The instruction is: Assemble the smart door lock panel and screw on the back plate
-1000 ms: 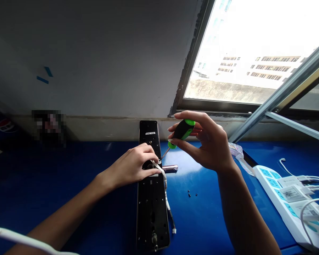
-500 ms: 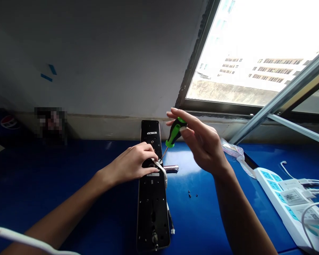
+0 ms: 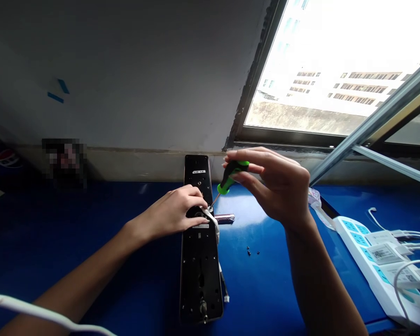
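Note:
A long black metal panel (image 3: 200,252), resembling a door lock body, lies lengthwise on the blue table. It has screw holes, a white label and a metal spindle (image 3: 203,309) near its close end. My left hand (image 3: 178,209) rests over its middle, thumb and fingers closed about a white cable (image 3: 213,221) that bends down the panel's right side. My right hand (image 3: 276,182) grips a screwdriver (image 3: 227,179) by its green and black handle. Its slanted shaft reaches down to the panel's right edge, beside my left fingertips; the tip's exact contact is hard to see.
Several small dark screws (image 3: 249,252) lie right of the panel. A shiny cylinder (image 3: 225,219) sticks out from its right edge. A white power strip (image 3: 367,261) with plugged adapters stands at right, below the window. A thick white cord (image 3: 38,312) crosses the lower left.
My right hand has turned and shifted slightly right, its fingers rolled around the screwdriver handle, which leans more. My left hand stays on the panel. The whole view has tilted slightly.

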### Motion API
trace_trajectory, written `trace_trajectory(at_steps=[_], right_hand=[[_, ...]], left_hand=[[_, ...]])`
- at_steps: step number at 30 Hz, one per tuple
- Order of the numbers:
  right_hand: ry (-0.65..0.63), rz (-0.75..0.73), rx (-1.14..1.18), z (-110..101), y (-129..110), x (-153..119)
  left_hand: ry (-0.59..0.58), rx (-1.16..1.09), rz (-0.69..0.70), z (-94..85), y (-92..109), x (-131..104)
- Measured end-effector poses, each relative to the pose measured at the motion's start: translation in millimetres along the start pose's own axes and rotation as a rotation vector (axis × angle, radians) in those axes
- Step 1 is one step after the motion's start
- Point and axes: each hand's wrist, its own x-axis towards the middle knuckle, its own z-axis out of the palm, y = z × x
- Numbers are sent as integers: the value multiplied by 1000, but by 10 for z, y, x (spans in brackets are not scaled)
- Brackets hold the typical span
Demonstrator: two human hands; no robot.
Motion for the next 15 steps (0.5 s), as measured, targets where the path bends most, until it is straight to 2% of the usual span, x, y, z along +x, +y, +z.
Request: trace_trajectory(at_steps=[3, 8, 12, 15], right_hand=[[38, -56, -108, -7, 9, -3], [-79, 15, 88, 24, -6, -10], [71, -90, -70, 48, 25, -4], [47, -92, -131, 52, 30, 3]], left_hand=[[-16, -8, -13, -3, 2, 3], [-34, -19, -19, -7, 5, -14], [-43, -26, -31, -15, 2, -17], [-40, -25, -27, -16, -6, -14]])
